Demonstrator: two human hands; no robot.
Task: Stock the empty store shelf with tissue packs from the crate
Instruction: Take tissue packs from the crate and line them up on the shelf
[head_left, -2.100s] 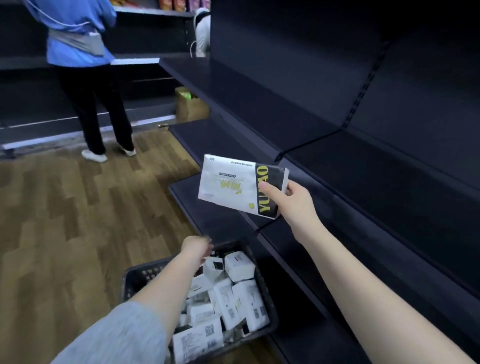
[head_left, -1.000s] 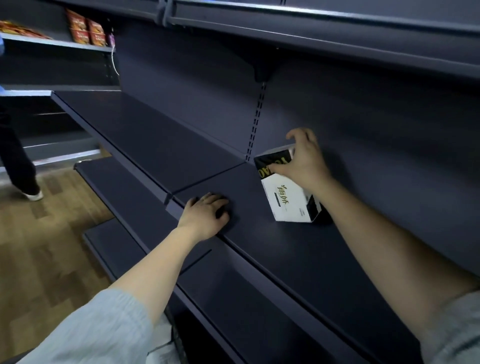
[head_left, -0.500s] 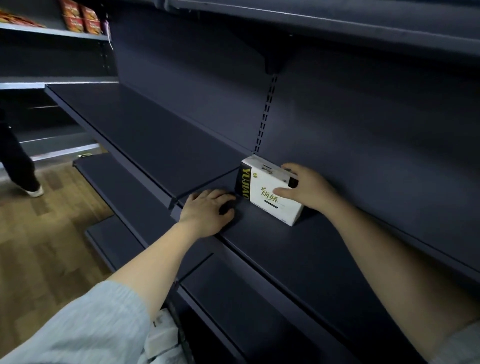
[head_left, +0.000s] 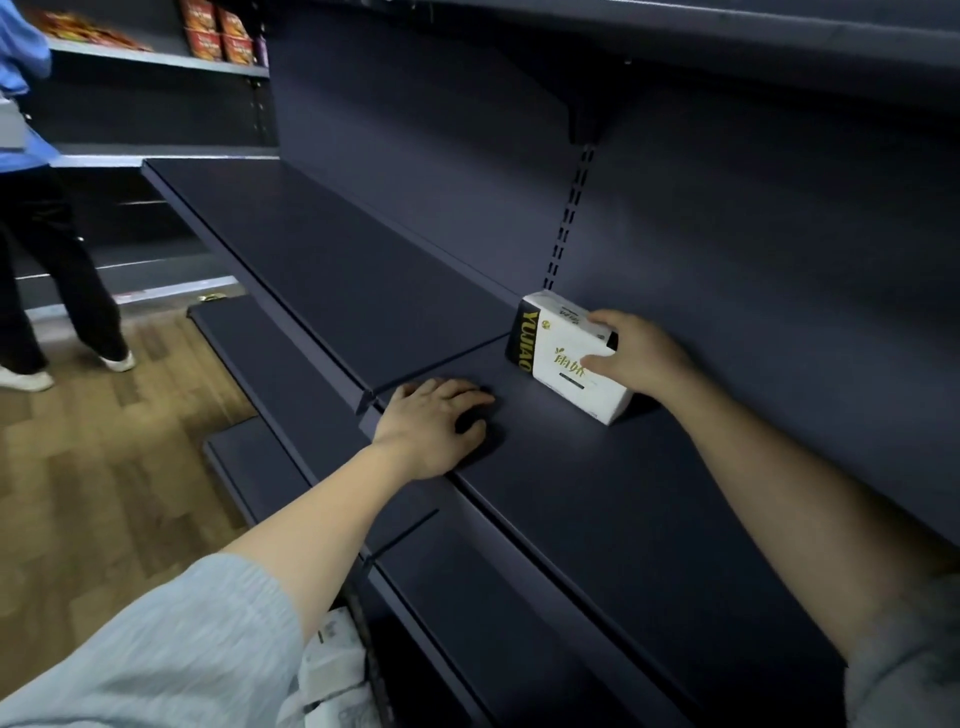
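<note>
Right of centre in the frame, the white rectangular tissue pack with a black, yellow-lettered end (head_left: 563, 358) stands on the dark metal store shelf (head_left: 597, 499), close against the back panel. The right hand (head_left: 636, 358) grips it, thumb across the front face and fingers curled over the top. The left hand (head_left: 434, 426) rests flat on the shelf's front edge, fingers relaxed. This looks like the placing step for the first pack. Next: let go, then reach down to the crate of white packs (head_left: 337, 670) at bottom centre.
</note>
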